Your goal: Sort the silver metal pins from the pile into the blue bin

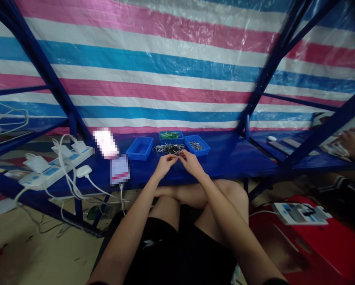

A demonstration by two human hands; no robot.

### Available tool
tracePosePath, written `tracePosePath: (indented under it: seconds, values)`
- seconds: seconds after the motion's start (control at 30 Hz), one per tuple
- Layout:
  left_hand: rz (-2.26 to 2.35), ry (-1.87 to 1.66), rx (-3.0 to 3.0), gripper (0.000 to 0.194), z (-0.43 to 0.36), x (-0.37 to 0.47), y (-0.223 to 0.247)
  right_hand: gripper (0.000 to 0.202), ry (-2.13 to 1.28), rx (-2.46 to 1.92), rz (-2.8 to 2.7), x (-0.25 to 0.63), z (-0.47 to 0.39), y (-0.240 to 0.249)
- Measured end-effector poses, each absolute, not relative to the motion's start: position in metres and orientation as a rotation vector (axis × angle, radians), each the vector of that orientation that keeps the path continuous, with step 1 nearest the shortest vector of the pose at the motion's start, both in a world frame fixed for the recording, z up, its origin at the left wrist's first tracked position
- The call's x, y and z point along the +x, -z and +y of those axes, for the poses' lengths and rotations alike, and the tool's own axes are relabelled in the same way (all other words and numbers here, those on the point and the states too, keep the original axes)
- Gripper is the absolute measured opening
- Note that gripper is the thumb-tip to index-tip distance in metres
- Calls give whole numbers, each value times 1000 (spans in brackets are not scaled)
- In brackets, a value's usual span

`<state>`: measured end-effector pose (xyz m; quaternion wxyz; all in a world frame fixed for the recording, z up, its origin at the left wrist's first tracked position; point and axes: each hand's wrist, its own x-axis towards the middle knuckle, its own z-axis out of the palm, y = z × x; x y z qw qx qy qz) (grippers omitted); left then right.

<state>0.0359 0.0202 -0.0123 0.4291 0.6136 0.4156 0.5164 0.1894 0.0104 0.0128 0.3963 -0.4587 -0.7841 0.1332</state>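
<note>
My left hand [165,163] and my right hand [189,161] meet fingertip to fingertip near the front edge of the blue table [225,158]. Both are closed in a pinch around something too small to make out. Just beyond them lies a loose pile of thin silvery pieces [165,149] with a dark clump in it. Behind the pile is a blue bin [171,141] holding green items. To its right, another blue bin [207,151] contains small metal pieces. A third blue bin [133,155], on the left, shows nothing inside.
A white power strip [44,178] with chargers and tangled cables lies at the left, beside two blurred phone-like devices [120,170]. Blue frame posts [259,85] rise either side. At the right are a red stool [320,241] and another person's hands [354,142].
</note>
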Motion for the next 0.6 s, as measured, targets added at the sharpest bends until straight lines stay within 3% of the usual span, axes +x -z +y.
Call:
tracePosePath:
  seconds: [0.33,0.53,0.6]
  values:
    - [992,-1432,1426,28,23,36,14,14,-403,-1156,-2132,184,7,-9]
    - [1000,-1324,1411,31,22,38,14,26,-427,-1119,-1923,197,14,-17]
    - [1032,-1310,1478,30,22,38,14,22,-418,-1095,-1973,202,18,-19]
